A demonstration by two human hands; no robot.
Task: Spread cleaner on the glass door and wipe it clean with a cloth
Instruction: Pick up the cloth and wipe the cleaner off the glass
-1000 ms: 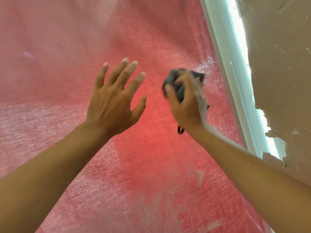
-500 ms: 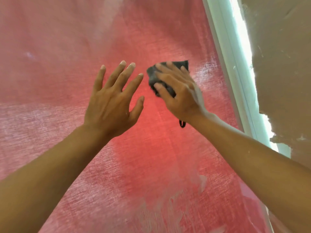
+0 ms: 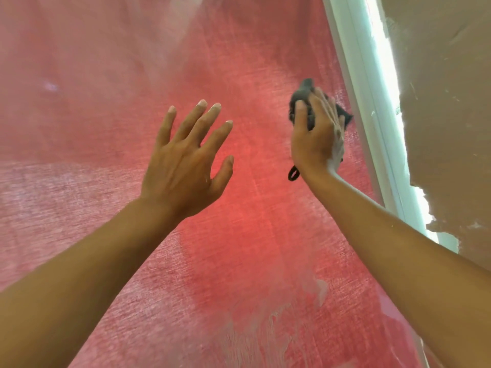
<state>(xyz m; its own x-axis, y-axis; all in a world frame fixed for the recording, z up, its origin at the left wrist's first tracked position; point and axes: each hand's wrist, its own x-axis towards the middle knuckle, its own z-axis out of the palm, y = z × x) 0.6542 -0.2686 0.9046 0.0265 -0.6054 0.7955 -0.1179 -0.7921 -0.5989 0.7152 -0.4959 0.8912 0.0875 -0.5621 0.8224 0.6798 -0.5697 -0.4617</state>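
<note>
Currently the dark cloth (image 3: 305, 107) is gripped by the right hand (image 3: 314, 136) against the glass door (image 3: 239, 62), beside the white frame (image 3: 364, 83). Smeared cleaner (image 3: 265, 335) lies below, nearer that hand; the left hand (image 3: 186, 166) is spread, empty.

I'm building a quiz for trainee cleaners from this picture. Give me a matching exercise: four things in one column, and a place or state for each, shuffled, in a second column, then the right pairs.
Things
1. left hand
2. right hand
3. cloth
4. door frame

Place or state
A. dark grey, bunched against the glass door
B. white, running along the right edge of the glass
C. fingers spread, holding nothing
D. gripping the cloth near the frame

Pairs: 1-C, 2-D, 3-A, 4-B
</note>
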